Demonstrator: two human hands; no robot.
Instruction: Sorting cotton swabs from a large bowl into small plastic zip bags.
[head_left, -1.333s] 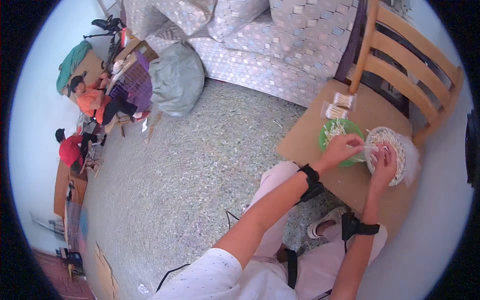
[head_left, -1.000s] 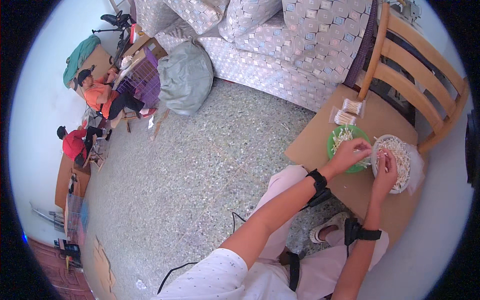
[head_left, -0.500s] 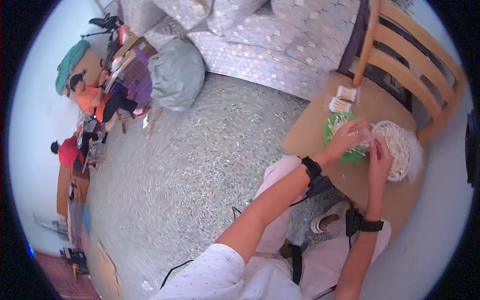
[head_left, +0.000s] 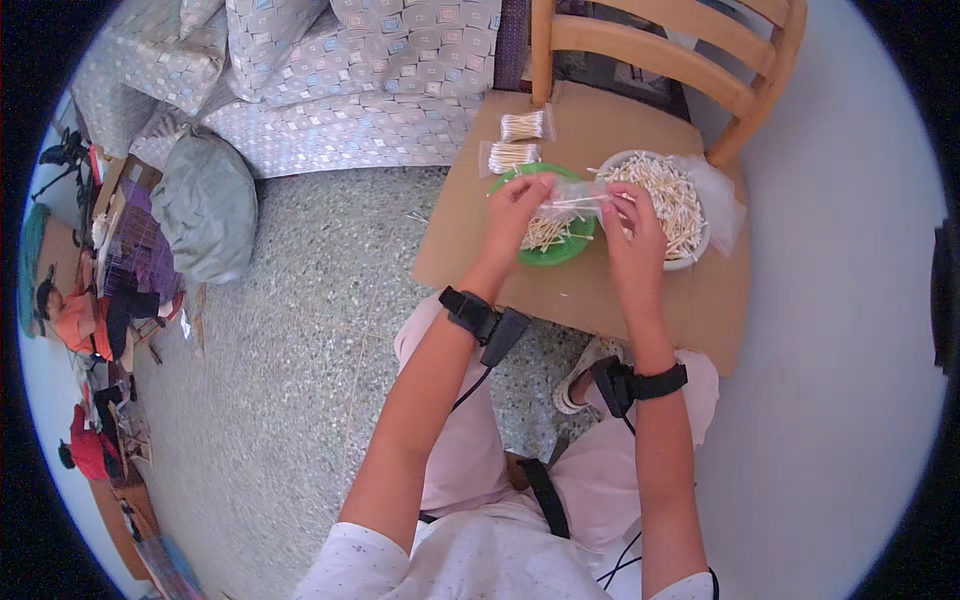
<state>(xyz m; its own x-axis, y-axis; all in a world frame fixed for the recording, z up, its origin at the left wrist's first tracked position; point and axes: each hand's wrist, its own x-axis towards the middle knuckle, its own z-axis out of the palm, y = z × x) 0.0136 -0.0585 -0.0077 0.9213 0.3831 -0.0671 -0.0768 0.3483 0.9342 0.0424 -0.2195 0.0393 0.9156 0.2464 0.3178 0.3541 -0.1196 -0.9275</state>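
Observation:
A small clear plastic bag (head_left: 574, 198) is stretched between my hands, with what look like a few cotton swabs in or behind it. My left hand (head_left: 517, 215) pinches one end and my right hand (head_left: 636, 232) pinches the other. Below the bag is a green bowl (head_left: 570, 251) partly filled with cotton swabs (head_left: 543, 233). Beside my right hand stands a white bowl (head_left: 687, 263) heaped with more swabs (head_left: 665, 195). Two filled bags of cotton swabs, one farther (head_left: 526, 126) and one nearer (head_left: 511, 157), lie beyond the green bowl.
Everything rests on a cardboard-covered wooden chair (head_left: 560, 100). Loose clear plastic (head_left: 722, 205) lies beside the white bowl. A patterned sofa (head_left: 330, 120) and a grey-green sack (head_left: 208, 205) are at the far left. Two people, one in orange (head_left: 75, 322) and one in red (head_left: 90, 445), sit at the left.
The view has swung rightward, so the chair and bowls sit nearer the middle. My hands have drawn a little apart, with the bag spread between them over the green bowl.

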